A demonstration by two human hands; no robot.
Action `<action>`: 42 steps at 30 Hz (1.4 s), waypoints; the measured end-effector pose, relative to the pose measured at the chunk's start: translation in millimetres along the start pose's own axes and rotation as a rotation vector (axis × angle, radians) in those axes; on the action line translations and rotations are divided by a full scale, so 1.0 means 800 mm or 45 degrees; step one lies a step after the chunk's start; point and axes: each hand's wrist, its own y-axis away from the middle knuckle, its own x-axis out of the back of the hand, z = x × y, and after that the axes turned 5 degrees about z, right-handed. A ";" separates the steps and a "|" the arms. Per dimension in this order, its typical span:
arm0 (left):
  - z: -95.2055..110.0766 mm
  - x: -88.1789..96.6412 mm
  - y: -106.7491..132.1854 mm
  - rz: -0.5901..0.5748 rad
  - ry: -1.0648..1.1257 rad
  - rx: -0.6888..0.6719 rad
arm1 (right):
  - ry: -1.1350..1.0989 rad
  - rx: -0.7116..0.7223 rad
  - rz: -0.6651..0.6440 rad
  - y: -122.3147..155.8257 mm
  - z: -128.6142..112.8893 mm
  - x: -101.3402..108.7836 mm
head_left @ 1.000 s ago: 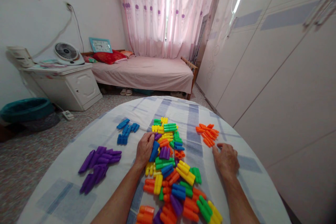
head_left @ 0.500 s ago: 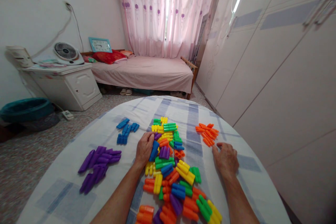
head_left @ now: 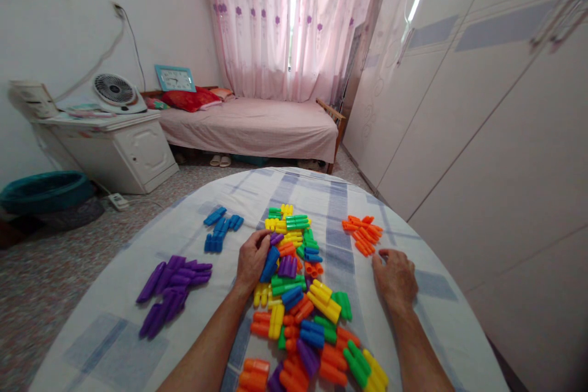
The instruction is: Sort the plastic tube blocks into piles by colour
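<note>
In the head view, my left hand (head_left: 252, 260) rests at the left side of a mixed heap of coloured plastic toy blocks, each like joined tubes. Its thumb and forefinger close at the end of a purple block (head_left: 276, 239). A blue block (head_left: 270, 264) leans beside the fingers, and a three-tube purple block (head_left: 288, 267) lies to its right. My right hand (head_left: 395, 275) rests on the tablecloth with loosely bent fingers, thumb apart, holding nothing visible. Just beyond its fingertips is a pile of orange blocks (head_left: 362, 234).
Blue blocks (head_left: 222, 228) and purple blocks (head_left: 175, 288) form separate piles on the left. The round table has a checked cloth (head_left: 105, 343). Beyond stand a bed (head_left: 257, 125), a cabinet (head_left: 147, 156) with a fan (head_left: 114, 90), and a wardrobe (head_left: 482, 135) at right.
The blue block beside my left hand has tilted slightly. My left hand has barely moved, and my right hand stays in place.
</note>
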 end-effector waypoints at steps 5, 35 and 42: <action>-0.003 -0.001 0.000 -0.006 0.034 0.009 | -0.277 0.014 0.114 0.000 -0.021 0.006; 0.062 0.029 0.017 -0.098 -0.605 -0.426 | -0.778 0.250 -0.253 0.023 -0.062 -0.009; 0.098 0.048 0.026 -0.553 -0.827 -0.354 | -0.831 0.251 -0.245 0.022 -0.060 -0.012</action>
